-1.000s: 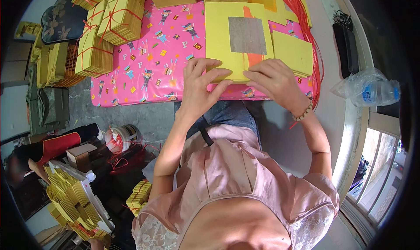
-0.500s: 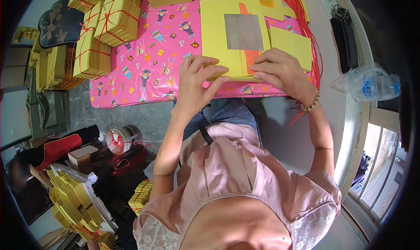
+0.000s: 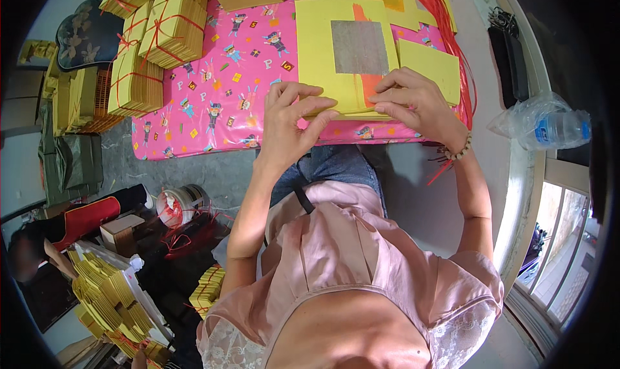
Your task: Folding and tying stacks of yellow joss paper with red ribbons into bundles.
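Note:
Flat before me lies a yellow paper sheet [image 3: 313,52] with a grey square [image 3: 359,47] and an orange streak, on top of other yellow sheets. My left hand [image 3: 290,117] grips its near left corner, thumb below and fingers above. At the near edge, by the orange streak, my right hand [image 3: 413,104] pinches the paper between thumb and fingers. It wears a beaded bracelet [image 3: 460,151]. Another yellow sheet [image 3: 426,69] lies just right of the marked one.
A pink patterned cover [image 3: 213,98] spreads over the table. Bundles of yellow paper [image 3: 174,33] tied with red string stand at the left, red strands [image 3: 452,46] hang at the right. A plastic bottle [image 3: 555,129] lies far right. Lower left, another person's arm [image 3: 58,259] reaches toward yellow stacks [image 3: 116,285].
My right hand has shifted very slightly along the near edge, with its fingers raised a little. The left hand and the paper stay in place.

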`<state>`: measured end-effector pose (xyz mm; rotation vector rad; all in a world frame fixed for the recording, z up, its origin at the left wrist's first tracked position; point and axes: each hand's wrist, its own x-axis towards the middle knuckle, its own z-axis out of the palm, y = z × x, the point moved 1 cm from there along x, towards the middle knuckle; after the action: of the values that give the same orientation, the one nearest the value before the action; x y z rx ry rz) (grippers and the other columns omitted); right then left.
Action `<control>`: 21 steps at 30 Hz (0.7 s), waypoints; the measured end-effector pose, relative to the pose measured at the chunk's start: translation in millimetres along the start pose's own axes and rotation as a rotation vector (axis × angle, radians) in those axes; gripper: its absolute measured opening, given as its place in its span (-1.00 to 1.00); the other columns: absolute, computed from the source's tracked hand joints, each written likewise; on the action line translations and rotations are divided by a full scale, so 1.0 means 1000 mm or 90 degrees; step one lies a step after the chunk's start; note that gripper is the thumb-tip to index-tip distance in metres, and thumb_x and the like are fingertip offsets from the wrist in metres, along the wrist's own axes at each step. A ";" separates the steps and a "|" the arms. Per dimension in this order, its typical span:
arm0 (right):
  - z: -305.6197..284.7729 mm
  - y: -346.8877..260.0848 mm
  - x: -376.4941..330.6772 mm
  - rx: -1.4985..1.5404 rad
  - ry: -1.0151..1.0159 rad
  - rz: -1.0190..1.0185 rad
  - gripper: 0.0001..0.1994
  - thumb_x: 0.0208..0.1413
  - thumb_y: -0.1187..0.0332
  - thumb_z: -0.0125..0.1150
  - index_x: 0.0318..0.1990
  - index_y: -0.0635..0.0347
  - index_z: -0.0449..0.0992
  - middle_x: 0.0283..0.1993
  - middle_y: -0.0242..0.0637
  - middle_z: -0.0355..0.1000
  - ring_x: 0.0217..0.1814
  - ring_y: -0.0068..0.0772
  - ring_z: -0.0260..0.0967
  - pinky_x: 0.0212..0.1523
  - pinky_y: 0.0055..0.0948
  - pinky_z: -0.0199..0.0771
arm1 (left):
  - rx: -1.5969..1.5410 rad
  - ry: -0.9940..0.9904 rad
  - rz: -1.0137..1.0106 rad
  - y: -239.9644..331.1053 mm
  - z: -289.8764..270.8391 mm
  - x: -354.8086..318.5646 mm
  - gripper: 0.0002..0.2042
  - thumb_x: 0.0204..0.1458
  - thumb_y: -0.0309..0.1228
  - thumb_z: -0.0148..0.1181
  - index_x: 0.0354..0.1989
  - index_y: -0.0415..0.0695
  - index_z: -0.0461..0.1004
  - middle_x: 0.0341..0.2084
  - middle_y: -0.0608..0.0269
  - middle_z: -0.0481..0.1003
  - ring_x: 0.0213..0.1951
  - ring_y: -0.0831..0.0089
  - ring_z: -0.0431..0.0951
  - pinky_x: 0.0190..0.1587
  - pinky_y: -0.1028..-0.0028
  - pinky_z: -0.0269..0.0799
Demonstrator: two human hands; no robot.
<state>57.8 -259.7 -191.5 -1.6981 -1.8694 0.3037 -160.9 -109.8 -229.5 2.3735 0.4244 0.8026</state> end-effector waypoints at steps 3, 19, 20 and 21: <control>0.001 0.002 0.000 0.002 0.003 -0.005 -0.82 0.06 0.36 0.35 -0.21 0.21 0.66 -0.21 -0.26 0.50 -0.16 -0.25 0.45 -0.19 -0.33 0.47 | -0.006 0.000 -0.008 0.001 0.000 0.001 -0.80 -0.09 -0.36 0.43 -0.24 0.00 0.70 -0.20 0.30 0.57 -0.07 0.28 0.43 0.00 0.31 0.35; 0.002 -0.001 0.000 0.019 0.029 0.011 -0.87 0.09 0.31 0.32 -0.29 0.15 0.67 -0.22 -0.32 0.50 -0.17 -0.27 0.46 -0.18 -0.33 0.47 | -0.020 0.026 -0.014 -0.001 0.004 0.000 -0.81 -0.11 -0.36 0.46 -0.27 0.01 0.70 -0.22 0.30 0.57 -0.08 0.29 0.43 -0.02 0.32 0.35; 0.002 0.000 -0.001 0.015 0.030 0.008 -0.87 0.09 0.31 0.32 -0.29 0.15 0.67 -0.22 -0.32 0.50 -0.17 -0.27 0.46 -0.18 -0.33 0.47 | -0.019 0.026 -0.015 0.000 0.003 0.001 -0.81 -0.11 -0.36 0.46 -0.27 0.01 0.70 -0.23 0.30 0.57 -0.08 0.29 0.43 -0.02 0.32 0.35; 0.002 0.000 -0.001 0.012 0.031 0.006 -0.86 0.09 0.31 0.32 -0.29 0.15 0.67 -0.22 -0.32 0.50 -0.17 -0.27 0.46 -0.18 -0.33 0.47 | -0.018 0.027 -0.015 0.000 0.003 0.001 -0.81 -0.11 -0.37 0.46 -0.27 0.01 0.70 -0.23 0.30 0.57 -0.08 0.29 0.43 -0.02 0.32 0.35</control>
<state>56.6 -259.7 -193.7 -1.6868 -1.8183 0.2796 -158.2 -110.9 -231.1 2.3250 0.4548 0.8440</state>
